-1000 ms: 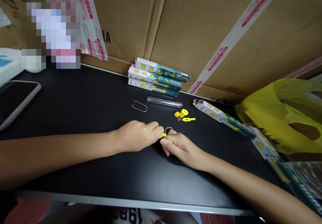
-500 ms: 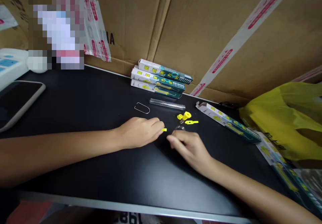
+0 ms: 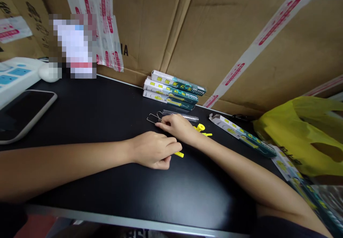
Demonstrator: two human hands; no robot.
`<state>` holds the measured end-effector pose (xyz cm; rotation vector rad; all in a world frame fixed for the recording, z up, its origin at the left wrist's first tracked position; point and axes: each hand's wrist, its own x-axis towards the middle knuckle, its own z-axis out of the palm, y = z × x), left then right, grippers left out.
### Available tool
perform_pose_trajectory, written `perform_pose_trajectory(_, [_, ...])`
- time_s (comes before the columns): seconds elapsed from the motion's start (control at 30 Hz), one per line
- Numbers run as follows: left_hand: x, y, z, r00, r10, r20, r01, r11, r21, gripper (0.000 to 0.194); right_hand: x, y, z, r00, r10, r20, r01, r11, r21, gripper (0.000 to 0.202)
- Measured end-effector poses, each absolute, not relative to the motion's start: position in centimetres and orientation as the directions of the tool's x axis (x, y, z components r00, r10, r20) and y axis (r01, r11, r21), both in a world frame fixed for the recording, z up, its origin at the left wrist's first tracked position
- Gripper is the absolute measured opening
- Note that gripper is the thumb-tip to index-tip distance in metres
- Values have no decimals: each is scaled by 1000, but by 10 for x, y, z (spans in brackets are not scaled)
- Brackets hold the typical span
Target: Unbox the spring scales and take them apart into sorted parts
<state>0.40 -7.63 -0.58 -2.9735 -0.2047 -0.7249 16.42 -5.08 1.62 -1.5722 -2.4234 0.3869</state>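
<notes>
My left hand (image 3: 154,148) is closed around a thin yellow plastic piece (image 3: 179,155), whose end sticks out past the fingers. Farther back, my right hand (image 3: 178,128) pinches a curved metal wire hook (image 3: 158,113) close to the tabletop. Beside its fingertips lies a bent wire loop (image 3: 149,119), partly overlapped by the hook. A clear plastic tube (image 3: 191,118) rests just behind the right hand. Small yellow plastic parts (image 3: 200,127) show past the right wrist, which partly covers them.
Several printed boxes (image 3: 171,91) are stacked against the cardboard wall (image 3: 227,27). An opened box (image 3: 241,134) and a yellow plastic bag (image 3: 289,127) are at right. A phone (image 3: 24,113) and a white power strip (image 3: 18,74) are at left.
My right hand has moved left and away from me, bringing the wire hook to the wire loop. My left hand has shifted slightly nearer, still holding the yellow piece.
</notes>
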Motion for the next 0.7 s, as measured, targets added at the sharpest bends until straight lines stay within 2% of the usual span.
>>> perform_pose_trajectory(0.3, [5, -74, -6, 897, 184, 402, 178, -983, 54, 20, 163, -49, 15, -392, 919, 41, 854, 381, -354, 42])
perform_pose_trajectory(0.53, [5, -74, -3, 913, 199, 356, 196, -980, 44, 22, 164, -49, 11, -382, 922, 67, 849, 379, -368, 43])
perform_pose_trajectory(0.7, [4, -73, -3, 930, 182, 320, 194, -981, -6, 19, 165, -50, 13, -381, 920, 95, 823, 384, -419, 43])
